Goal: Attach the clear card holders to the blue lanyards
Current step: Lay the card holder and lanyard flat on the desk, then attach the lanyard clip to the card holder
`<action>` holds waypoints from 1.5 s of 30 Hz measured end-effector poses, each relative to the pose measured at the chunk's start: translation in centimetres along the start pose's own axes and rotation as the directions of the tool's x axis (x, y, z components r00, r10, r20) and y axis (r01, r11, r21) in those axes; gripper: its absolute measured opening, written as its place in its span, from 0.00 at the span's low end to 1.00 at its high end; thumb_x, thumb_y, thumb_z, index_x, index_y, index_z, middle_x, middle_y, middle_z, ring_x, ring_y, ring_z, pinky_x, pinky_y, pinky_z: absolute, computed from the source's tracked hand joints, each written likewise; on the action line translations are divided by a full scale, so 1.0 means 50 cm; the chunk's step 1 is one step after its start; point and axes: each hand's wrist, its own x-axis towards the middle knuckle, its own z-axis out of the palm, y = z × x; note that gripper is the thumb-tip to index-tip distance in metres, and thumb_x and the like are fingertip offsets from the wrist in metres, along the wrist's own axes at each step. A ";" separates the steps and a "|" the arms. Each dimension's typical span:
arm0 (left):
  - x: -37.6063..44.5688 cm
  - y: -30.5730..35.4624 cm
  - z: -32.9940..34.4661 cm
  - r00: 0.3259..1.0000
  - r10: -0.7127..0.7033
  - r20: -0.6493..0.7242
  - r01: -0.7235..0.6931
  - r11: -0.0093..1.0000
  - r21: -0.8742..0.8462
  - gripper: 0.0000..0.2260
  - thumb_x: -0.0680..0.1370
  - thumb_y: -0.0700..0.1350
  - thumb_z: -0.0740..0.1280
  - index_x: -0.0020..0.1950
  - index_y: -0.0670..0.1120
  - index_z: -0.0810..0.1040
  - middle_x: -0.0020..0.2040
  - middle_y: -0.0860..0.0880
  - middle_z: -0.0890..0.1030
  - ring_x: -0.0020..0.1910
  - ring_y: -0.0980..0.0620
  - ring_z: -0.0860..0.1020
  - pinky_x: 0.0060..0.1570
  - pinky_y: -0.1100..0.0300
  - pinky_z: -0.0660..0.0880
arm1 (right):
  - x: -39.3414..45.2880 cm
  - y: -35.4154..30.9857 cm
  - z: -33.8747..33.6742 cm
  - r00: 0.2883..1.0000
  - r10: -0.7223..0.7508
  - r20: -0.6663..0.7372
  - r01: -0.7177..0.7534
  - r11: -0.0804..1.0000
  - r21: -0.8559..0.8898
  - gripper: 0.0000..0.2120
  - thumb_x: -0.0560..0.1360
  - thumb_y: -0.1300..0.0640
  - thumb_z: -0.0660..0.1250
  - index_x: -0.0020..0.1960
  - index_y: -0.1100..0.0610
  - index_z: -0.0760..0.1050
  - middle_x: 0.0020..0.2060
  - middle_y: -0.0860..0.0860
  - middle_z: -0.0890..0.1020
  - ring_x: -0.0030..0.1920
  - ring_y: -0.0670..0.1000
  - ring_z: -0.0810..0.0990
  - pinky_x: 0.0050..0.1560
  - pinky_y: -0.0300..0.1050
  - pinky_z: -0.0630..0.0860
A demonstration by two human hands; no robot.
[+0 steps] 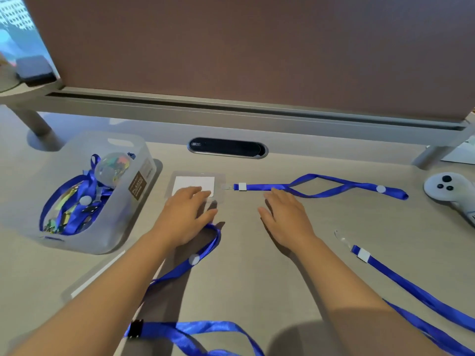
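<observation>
Head view: my left hand (186, 214) lies flat, gripping nothing, on the holder (194, 185) mid-desk; my right hand (285, 214) is loose beside the lanyard (321, 187). Risk: the clip misses the holder's slot and the slick holder slides.

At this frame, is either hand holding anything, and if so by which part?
Nothing is gripped. The left hand lies flat, fingers straight, on the near edge of the clear card holder. The right hand rests open on the desk.
</observation>
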 end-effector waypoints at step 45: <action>-0.266 -0.144 0.059 0.952 -0.246 -0.181 0.260 0.964 0.061 0.22 0.70 0.59 0.65 0.54 0.44 0.72 0.57 0.42 0.77 0.54 0.43 0.74 0.56 0.47 0.74 | -0.194 -0.164 0.134 0.929 0.329 -0.168 -0.273 0.917 0.290 0.17 0.76 0.57 0.57 0.63 0.57 0.70 0.60 0.56 0.75 0.58 0.58 0.74 0.54 0.52 0.73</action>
